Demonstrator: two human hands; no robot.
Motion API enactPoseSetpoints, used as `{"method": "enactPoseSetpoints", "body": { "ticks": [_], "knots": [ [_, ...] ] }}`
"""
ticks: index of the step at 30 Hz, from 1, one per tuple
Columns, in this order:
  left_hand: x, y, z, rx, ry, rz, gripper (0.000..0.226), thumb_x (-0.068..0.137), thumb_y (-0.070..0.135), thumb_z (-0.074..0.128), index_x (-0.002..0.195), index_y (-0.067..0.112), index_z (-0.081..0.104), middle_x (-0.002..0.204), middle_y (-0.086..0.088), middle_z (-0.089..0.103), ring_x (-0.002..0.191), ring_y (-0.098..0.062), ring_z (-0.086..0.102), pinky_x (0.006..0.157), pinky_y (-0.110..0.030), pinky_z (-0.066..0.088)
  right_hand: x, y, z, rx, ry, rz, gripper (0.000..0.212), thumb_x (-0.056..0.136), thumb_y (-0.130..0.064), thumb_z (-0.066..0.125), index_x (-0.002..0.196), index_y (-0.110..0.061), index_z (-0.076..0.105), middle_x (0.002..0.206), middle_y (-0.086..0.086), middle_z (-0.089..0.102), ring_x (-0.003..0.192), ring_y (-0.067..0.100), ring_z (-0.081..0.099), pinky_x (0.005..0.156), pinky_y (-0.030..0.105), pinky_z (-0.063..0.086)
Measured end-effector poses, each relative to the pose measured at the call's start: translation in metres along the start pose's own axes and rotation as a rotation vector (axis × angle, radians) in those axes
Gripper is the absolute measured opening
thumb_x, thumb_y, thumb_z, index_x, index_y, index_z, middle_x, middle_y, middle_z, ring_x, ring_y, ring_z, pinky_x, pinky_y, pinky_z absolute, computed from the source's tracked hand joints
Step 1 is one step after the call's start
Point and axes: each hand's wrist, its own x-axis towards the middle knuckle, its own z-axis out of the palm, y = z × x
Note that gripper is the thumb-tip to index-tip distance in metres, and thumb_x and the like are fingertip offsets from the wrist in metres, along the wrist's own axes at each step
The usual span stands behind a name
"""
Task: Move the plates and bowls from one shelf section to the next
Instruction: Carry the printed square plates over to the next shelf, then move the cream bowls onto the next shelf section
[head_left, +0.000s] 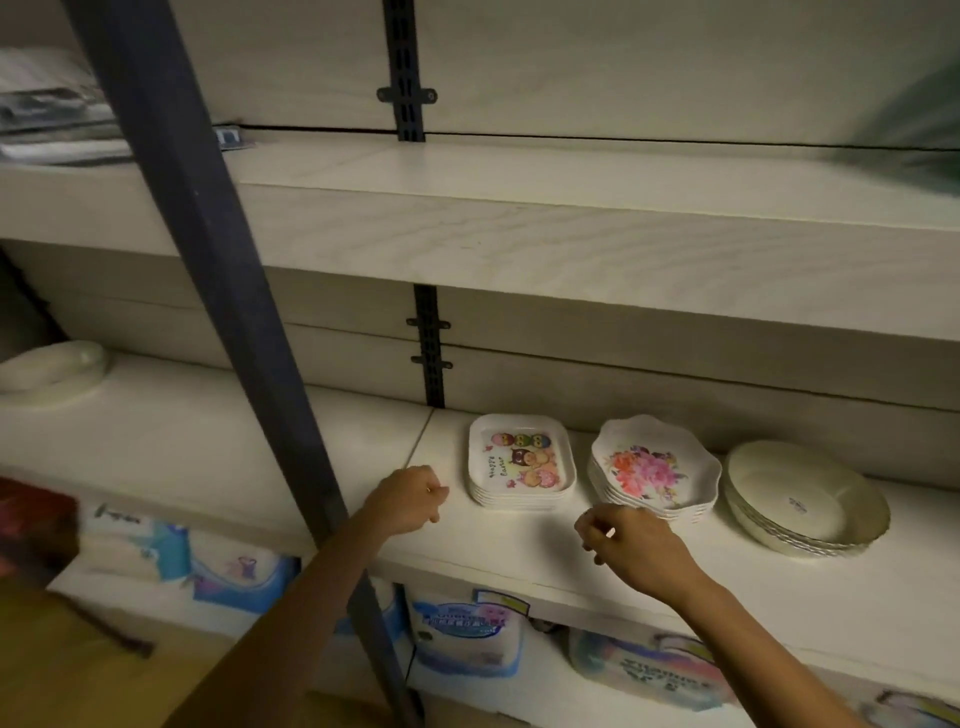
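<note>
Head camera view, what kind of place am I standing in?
Likely a shop or stockroom: white shelves on slotted black uprights, stacked identical rectangular owl-print white plates, blue-and-white wrapped tissue packs below.

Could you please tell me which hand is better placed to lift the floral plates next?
Right. The right hand hovers just in front of the floral plates; the left hand is left of the cartoon plates, a stack farther away.
</note>
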Motion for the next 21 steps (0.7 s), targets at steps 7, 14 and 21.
{"method": "enactPoseSetpoints", "body": {
  "ticks": [7,14,21],
  "knots": [
    [-0.071,-0.057,-0.037,-0.100,-0.133,-0.012,0.025,0.094,0.026,0.044,0.071,0.020,0.053,0.069,0.006,0.059,0.063,-0.004,0.056,0.062,-0.016,0.045,0.005,-0.076,0.038,-0.050,-0.099,-0.193,0.022,0.093,-0.038,0.044,0.101,-0.029,0.063,0.105,-0.004,0.068,0.095,0.018,0.063,0.079,0.033,0.049],
    [-0.119,-0.137,-0.086,-0.014,0.010,-0.018,0.024,0.094,0.030,0.043,0.081,0.014,0.055,0.080,-0.004,0.063,0.071,-0.019,0.060,0.072,-0.027,0.048,-0.002,-0.160,0.081,-0.057,-0.153,-0.337,0.021,0.094,-0.038,0.044,0.103,-0.030,0.062,0.103,-0.005,0.068,0.092,0.015,0.062,0.078,0.031,0.050],
    [-0.153,-0.246,-0.149,0.026,0.123,-0.117,0.036,0.090,0.034,0.042,0.084,0.003,0.060,0.077,-0.008,0.066,0.071,-0.021,0.062,0.074,-0.036,0.051,-0.007,-0.257,0.137,-0.038,-0.129,-0.373,0.019,0.093,-0.039,0.046,0.102,-0.031,0.060,0.104,-0.005,0.068,0.096,0.017,0.063,0.084,0.036,0.052]
  ]
}}
